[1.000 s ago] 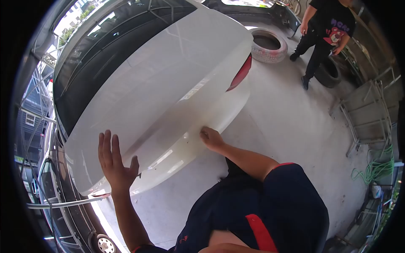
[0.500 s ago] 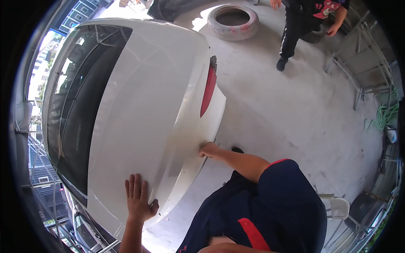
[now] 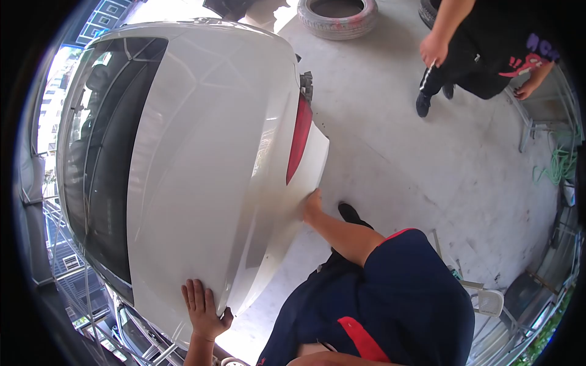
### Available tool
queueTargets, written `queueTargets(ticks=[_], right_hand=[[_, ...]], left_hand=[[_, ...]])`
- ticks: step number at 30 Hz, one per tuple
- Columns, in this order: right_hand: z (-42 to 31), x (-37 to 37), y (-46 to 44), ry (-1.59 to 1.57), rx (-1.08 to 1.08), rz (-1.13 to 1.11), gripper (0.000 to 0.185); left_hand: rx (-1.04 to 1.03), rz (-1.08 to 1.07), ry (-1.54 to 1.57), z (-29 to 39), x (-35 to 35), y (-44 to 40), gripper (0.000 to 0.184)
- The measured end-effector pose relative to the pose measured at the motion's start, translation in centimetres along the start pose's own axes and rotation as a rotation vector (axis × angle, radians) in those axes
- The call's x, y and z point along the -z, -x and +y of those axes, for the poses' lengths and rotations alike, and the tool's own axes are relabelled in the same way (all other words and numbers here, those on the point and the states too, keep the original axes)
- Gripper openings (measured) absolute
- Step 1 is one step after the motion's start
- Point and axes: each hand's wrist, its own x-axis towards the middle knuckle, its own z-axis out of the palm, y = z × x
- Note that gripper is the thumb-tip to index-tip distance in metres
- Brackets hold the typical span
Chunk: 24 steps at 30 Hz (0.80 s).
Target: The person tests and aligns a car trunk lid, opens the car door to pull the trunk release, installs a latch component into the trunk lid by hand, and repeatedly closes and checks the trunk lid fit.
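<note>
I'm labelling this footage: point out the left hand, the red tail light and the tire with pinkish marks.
Left hand [image 3: 204,313], head view: back of hand.
Red tail light [image 3: 298,141], head view: middle of the lens.
Tire [image 3: 337,30], head view: outer tread.

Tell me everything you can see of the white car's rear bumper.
The rear bumper is white, glossy and smooth, like painted plastic. It curves along the back of the car beside the red tail light, and its far corner juts out past that light. The right hand touches its outer edge; whether it hooks underneath is hidden.
</note>
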Motion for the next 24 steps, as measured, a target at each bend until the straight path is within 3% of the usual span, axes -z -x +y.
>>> queueTargets(ticks=[3,6,15,16,24], right_hand=[[1.7,0.6,-3.2,0.142,0.215,0.034,0.078],[2.3,-0.1,-4.3,0.176,0.272,0.133,0.078],[2.2,-0.7,0.1,0.033,0.174,-0.072,0.075],[2.9,0.1,-3.3,0.017,0.117,-0.135,0.071],[4.0,-0.8,-1.0,-0.036,0.163,-0.221,0.067]], left_hand=[[0.003,-0.002,0.005,-0.1,-0.4,0.0,0.088],[-0.013,-0.009,-0.003,-0.7,-1.1,0.1,0.091],[-0.007,0.035,0.054,-0.8,-0.5,0.7,0.083],[0.016,0.036,0.059,-0.9,-0.2,0.9,0.08],[0.083,0.074,0.132,-1.6,0.9,1.4,0.075]])
